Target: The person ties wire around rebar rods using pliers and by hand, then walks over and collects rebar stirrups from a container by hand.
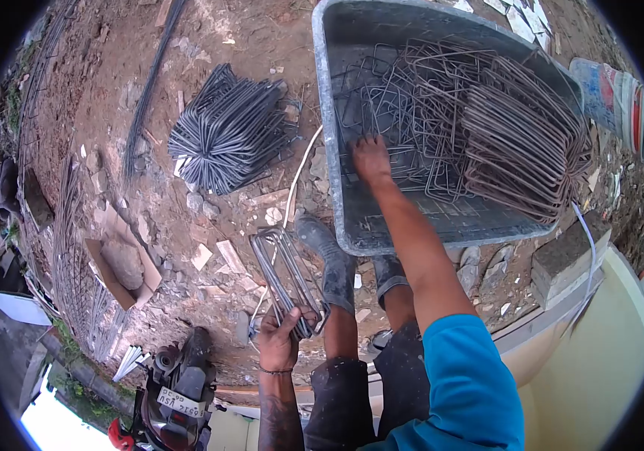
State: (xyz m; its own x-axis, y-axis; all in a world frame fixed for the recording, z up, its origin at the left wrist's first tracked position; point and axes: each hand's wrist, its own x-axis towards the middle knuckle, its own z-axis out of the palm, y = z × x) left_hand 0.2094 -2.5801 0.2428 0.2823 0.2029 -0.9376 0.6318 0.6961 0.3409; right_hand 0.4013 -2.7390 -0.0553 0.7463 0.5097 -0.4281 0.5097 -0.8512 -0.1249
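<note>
My left hand (281, 344) is closed around one end of a small bundle of rectangular steel rebar stirrups (275, 263), held upright beside my boot. With my arm stretched forward, my right hand (372, 159) is down inside a grey plastic tub (327, 98), near its left wall. Its fingers are curled downward by loose stirrups (390, 94); whatever they grip is hidden. Tangled stirrups fill the tub's middle, and a dense row of stacked, rusty stirrups (513, 143) leans at its right end.
A fanned pile of stirrups (224, 131) lies on the dirt left of the tub. Long rebar rods (145, 98) stretch beyond it. A cardboard box (123, 263), a parked motorcycle (179, 395), a concrete block (571, 255) and stacked buckets (622, 105) stand around. A pale hose (296, 180) crosses the rubble.
</note>
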